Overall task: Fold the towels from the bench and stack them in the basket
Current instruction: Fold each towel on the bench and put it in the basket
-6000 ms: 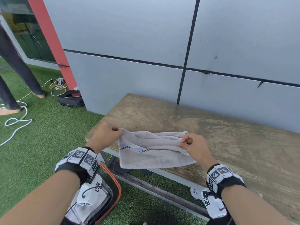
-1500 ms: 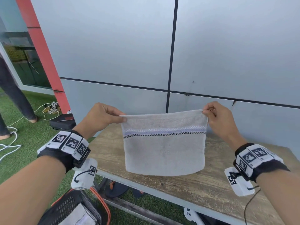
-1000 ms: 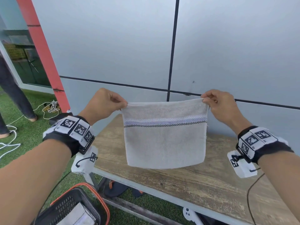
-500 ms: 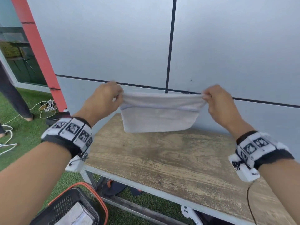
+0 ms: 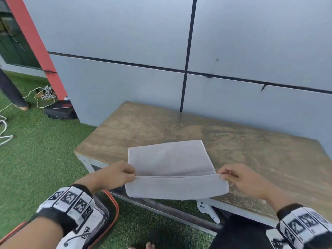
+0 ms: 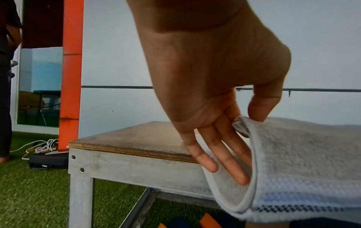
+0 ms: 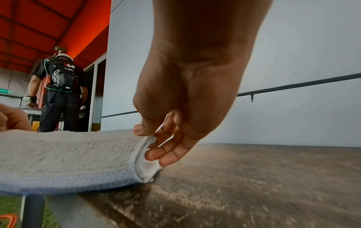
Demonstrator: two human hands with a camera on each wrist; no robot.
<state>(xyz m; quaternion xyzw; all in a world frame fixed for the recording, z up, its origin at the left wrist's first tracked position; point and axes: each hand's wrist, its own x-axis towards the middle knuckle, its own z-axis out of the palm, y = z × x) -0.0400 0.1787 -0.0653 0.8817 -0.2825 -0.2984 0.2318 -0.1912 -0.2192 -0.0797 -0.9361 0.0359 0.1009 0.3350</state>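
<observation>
Wooden bench [image 5: 251,159] fills the frame, a grey towel [image 5: 170,159] spread flat across its near edge, front portion doubled over and overhanging. Left hand [image 5: 115,175] pinches the left corner of the fold, right hand [image 5: 239,178] pinches the right corner. Black basket [image 5: 106,216] sits below left on the grass.

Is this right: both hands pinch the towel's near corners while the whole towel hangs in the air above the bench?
Not quite. Left hand and right hand do pinch the towel corners, but the head view shows its far half lying flat on the bench.
</observation>
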